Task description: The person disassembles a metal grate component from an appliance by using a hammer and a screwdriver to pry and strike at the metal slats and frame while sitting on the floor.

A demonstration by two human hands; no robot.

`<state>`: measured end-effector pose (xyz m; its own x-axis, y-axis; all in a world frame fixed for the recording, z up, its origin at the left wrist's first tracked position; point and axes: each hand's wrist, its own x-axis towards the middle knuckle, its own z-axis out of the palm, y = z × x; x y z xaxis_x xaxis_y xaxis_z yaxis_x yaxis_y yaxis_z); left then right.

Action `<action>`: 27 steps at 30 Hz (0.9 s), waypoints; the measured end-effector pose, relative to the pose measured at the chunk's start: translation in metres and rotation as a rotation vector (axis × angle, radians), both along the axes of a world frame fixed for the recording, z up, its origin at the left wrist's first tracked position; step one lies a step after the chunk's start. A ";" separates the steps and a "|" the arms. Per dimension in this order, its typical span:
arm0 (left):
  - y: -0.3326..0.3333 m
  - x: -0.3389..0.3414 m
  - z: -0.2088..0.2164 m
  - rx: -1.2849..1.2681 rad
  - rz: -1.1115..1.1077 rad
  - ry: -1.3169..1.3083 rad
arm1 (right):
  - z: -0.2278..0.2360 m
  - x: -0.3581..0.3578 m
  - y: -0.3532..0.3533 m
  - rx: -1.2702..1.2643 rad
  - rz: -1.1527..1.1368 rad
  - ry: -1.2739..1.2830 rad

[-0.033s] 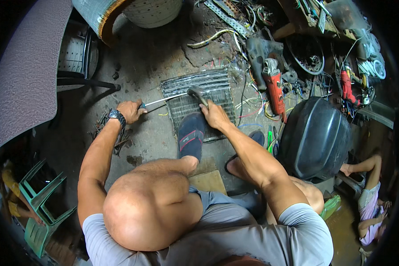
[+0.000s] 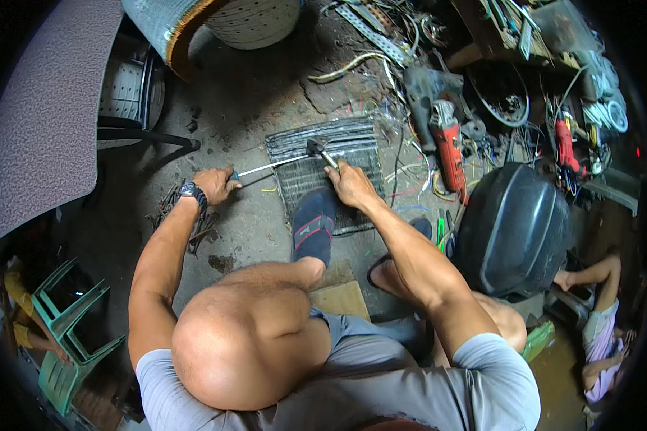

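My left hand point(image 2: 213, 187), with a watch on the wrist, is closed around the blue handle of a long screwdriver point(image 2: 267, 167). The metal shaft reaches right, over a flat finned metal core point(image 2: 359, 161) like a radiator, lying on the floor. Closed on a hammer point(image 2: 328, 159), my right hand point(image 2: 353, 187) is over the core's right half. The hammer's head is beside the screwdriver's tip; whether they touch I cannot tell. The core's upper rows look bent and separated. My foot in a dark slipper point(image 2: 313, 224) presses on its lower left part.
A red angle grinder point(image 2: 449, 147) and loose wires lie right of the core. Beyond a green cutter point(image 2: 441, 233) sits a black rounded case point(image 2: 514, 226). A chair point(image 2: 50, 108) stands at left, green chairs point(image 2: 68, 330) lower left. Another person's leg point(image 2: 593, 273) shows at right.
The hammer's head has turned slightly and its handle shows more plainly. The whole view has shifted a little; both hands keep their tools.
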<state>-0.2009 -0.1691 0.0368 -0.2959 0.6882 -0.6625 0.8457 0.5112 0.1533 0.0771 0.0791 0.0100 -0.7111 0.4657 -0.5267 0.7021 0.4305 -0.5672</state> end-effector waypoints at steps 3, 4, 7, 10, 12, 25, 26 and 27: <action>-0.034 -0.003 0.005 -0.032 0.035 -0.005 | 0.047 -0.014 -0.016 -0.093 -0.031 0.150; -0.034 -0.002 0.005 -0.024 0.039 -0.014 | 0.057 -0.014 -0.017 -0.111 -0.096 0.244; -0.021 -0.003 0.002 -0.019 0.045 -0.017 | 0.011 0.001 -0.027 -0.015 -0.169 0.487; -0.021 -0.008 -0.002 0.032 0.006 -0.019 | -0.018 0.001 -0.012 0.068 0.098 0.197; -0.024 -0.011 -0.003 0.020 0.020 -0.017 | -0.003 -0.018 -0.010 -0.069 0.067 0.071; -0.033 -0.012 -0.002 -0.034 0.041 -0.025 | 0.039 -0.029 -0.029 -0.057 0.014 0.204; -0.034 -0.013 -0.001 -0.019 0.044 -0.041 | 0.051 -0.030 -0.029 -0.060 0.014 0.202; -0.036 -0.015 0.000 -0.028 0.055 -0.029 | 0.064 -0.032 -0.029 -0.070 -0.018 0.288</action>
